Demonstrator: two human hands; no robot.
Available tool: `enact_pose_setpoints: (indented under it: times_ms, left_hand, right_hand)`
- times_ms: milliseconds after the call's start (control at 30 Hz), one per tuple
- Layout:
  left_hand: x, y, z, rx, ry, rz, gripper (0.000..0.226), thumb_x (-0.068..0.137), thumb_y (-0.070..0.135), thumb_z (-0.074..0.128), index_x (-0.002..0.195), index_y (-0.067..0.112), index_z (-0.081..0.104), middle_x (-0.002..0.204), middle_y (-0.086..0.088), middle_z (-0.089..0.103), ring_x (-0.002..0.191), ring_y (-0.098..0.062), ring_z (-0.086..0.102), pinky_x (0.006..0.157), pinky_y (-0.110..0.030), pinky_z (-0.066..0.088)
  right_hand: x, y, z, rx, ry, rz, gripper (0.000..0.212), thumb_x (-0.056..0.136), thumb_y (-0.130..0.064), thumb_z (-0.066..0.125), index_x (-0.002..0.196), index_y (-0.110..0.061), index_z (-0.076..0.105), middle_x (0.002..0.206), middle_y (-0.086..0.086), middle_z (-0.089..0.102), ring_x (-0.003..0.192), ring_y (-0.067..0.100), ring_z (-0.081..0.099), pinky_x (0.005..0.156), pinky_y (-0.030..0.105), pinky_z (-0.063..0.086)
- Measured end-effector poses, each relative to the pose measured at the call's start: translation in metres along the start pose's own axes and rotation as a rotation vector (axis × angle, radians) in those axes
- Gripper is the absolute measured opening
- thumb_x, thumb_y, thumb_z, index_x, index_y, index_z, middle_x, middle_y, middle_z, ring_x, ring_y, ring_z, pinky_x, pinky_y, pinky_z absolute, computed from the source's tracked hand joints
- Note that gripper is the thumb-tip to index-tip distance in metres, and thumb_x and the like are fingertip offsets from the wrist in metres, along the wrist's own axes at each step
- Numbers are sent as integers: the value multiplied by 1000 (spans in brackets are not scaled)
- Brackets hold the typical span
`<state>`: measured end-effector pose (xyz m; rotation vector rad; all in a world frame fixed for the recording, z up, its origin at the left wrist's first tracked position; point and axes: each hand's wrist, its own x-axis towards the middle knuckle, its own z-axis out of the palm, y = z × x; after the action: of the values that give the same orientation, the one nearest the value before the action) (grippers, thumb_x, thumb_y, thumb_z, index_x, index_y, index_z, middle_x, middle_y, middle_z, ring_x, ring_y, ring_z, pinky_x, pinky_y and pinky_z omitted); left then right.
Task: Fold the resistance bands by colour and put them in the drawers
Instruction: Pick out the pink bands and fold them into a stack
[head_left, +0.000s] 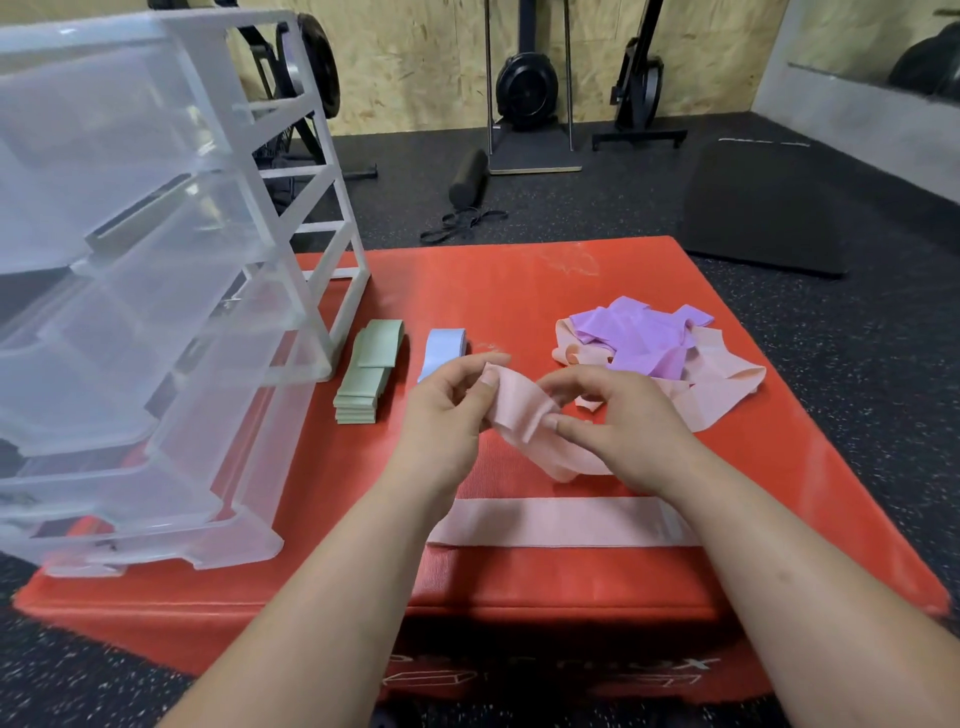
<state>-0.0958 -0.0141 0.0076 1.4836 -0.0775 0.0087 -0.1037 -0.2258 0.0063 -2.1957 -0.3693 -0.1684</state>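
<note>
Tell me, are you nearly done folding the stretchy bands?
Roughly halfway. The green stack and blue band lie folded. The left hand and right hand hold a pink band. The purple and pink pile waits loose, and the folded ones are not in the drawers yet.

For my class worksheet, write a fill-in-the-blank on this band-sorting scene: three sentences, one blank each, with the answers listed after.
The left hand and right hand both hold a ____ band. The folded stack beside the drawer unit is ____. The loose pile mixes pink bands with ____ ones.
Missing words: pink; green; purple.
</note>
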Motion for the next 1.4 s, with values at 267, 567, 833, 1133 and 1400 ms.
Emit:
enact_pose_setpoints:
  times_ms: [267,567,833,1133,1400]
  left_hand:
    - [-4,-9,-4,606,-8,308,18,99,30,73,118,29,72,113,17,68,102,-1,65,90,-30,55]
    - [-3,-14,-1,581,-76,236,6,99,31,74,102,34,79,94,18,76,89,-9,69,80,-41,57]
    - [-3,-10,-5,521,-79,269,16,104,30,67,105,32,83,97,13,76,90,-14,69,82,-37,56]
    - [-2,-1,-6,521,1,372,6,97,33,79,92,31,82,90,11,72,85,-12,66,73,-25,47]
    - [-2,21,-2,345,-30,375,8,97,16,78,94,23,79,85,13,76,75,-5,67,69,-23,50]
  right_hand:
    - [2,-7,-5,71,181,-36,24,86,-17,85,104,-32,79,93,-17,77,97,0,70,85,6,44]
    - [4,-4,-3,-26,111,-47,25,86,-26,85,106,-38,77,97,-14,73,97,6,67,87,26,52]
    - [5,0,0,-109,81,-72,31,88,-34,82,117,-40,72,121,-23,63,119,4,58,94,40,54]
    - [5,-5,0,-128,85,-76,45,87,-37,83,128,-40,66,128,-27,63,121,0,57,99,36,52]
    - [7,-12,8,-15,42,-35,33,84,-40,80,116,-40,69,107,-19,73,108,7,66,96,41,54]
